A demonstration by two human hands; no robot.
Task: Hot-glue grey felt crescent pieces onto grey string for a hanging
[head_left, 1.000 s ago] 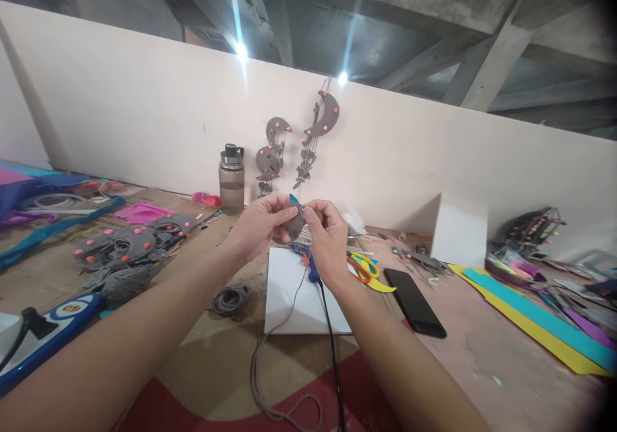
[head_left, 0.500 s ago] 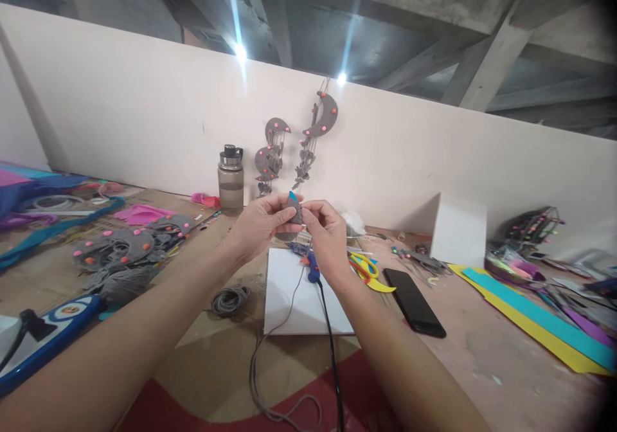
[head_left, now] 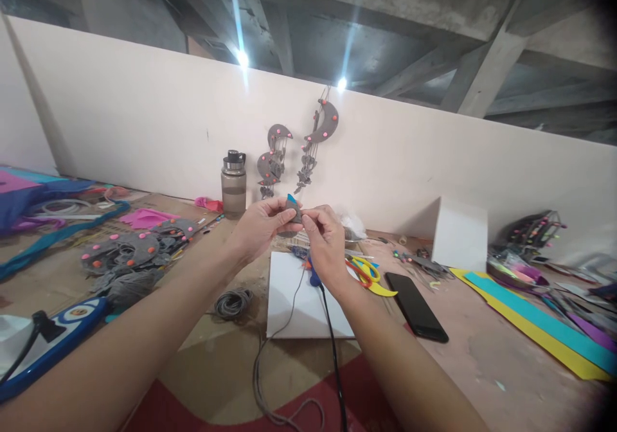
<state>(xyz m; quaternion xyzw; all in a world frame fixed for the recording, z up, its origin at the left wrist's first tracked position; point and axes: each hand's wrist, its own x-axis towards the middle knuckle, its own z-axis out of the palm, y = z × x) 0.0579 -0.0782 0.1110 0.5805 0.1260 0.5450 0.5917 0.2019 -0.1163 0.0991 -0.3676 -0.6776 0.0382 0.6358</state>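
My left hand (head_left: 263, 226) is closed, pinching a small grey felt piece (head_left: 292, 212) with a blue tip between thumb and fingers. At the felt's right edge, my right hand (head_left: 326, 236) has thumb and fingertips pressed together; what lies between them is too small to make out. Below the hands, a blue glue gun (head_left: 314, 276) with a black cable rests on a white board (head_left: 284, 303), partly hidden by my right hand. Thin grey cord (head_left: 258, 368) runs up across the board toward the right hand, and a coil of grey cord (head_left: 232, 303) lies left of it.
Yellow-handled scissors (head_left: 364, 268) and a black phone (head_left: 417, 306) lie to the right. A water bottle (head_left: 234, 184) stands by the white partition (head_left: 144, 110), where grey moon ornaments (head_left: 329, 122) hang. Grey felt moons (head_left: 120, 252) and a blue-edged tray (head_left: 81, 329) are at left.
The whole view has shifted slightly, with the scene sitting a little lower. Both hands keep their pinch at the felt piece; the felt and right fingertips have moved only slightly.
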